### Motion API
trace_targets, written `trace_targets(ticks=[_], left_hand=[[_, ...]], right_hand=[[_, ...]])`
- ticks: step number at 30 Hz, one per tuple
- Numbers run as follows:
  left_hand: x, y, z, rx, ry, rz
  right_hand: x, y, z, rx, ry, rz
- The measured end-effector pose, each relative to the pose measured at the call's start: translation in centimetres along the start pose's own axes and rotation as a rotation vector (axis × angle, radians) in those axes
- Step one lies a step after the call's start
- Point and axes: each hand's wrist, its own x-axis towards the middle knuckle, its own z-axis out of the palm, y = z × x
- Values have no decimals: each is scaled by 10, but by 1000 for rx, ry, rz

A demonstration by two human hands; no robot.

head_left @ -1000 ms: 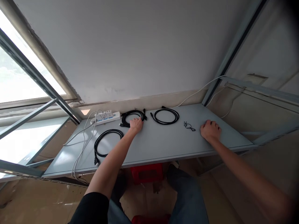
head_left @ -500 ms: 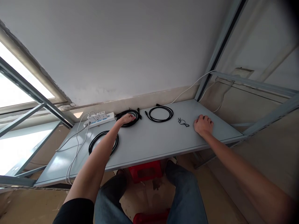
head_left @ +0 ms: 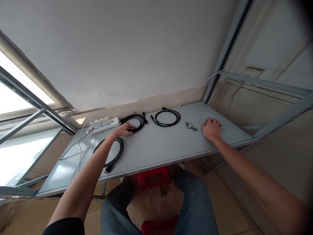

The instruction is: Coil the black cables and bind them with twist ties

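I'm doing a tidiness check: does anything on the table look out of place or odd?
Mildly: loose white cables trail from the long white power strip across the grey tabletop toward its front edge, looking messy compared with the round black cable coils. The thin black cord also lies in straggly loops.

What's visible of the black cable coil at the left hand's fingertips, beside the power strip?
The coil is black cable wound in several roughly round loops, smooth and rubber- or plastic-looking. Dark connector ends show at its right side, and a thin tie-like piece sticks up at the back. It lies flat on the grey tabletop, just right of the white power strip. The left hand covers its near-left edge and seems to touch it; the grip is unclear.
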Motion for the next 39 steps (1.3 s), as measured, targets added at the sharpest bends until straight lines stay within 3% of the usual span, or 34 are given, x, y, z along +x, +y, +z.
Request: trace_targets(ticks=[6, 11, 16, 21, 23, 25, 28, 31, 34, 37, 39], left_hand=[[-13, 7, 5, 148, 161, 52], [-18, 24, 2, 71, 496, 65], [-12, 33, -13, -43, 707, -2], [-6, 48, -48, -199, 1196, -90], [-11, 63, -60, -231, 1306, -92], [-20, 82, -64, -194, 1269, -40], [-37, 111, -50, 34, 1072, 150], [-55, 136, -15, 331, 860, 352], [-76, 152, 32, 494, 689, 487], [-96, 156, 74, 576, 636, 496], [-106, 152, 92, 604, 560, 472]], right_hand=[[3, 2, 4, 0, 7, 0], [3, 2, 4, -11, 8, 2], [3, 2, 6, 1, 19, -1], [1, 1, 5, 7, 34, 0], [0, 0, 3, 5, 39, -3], [-1, -1, 1, 2, 39, -3], [-1, -1, 0, 8, 26, -8], [-1, 0, -1, 11, 18, -8], [-1, 0, -1, 6, 22, -10], [-2, -1, -2, 9, 31, -7], [-3, -2, -3, 14, 38, -5]])
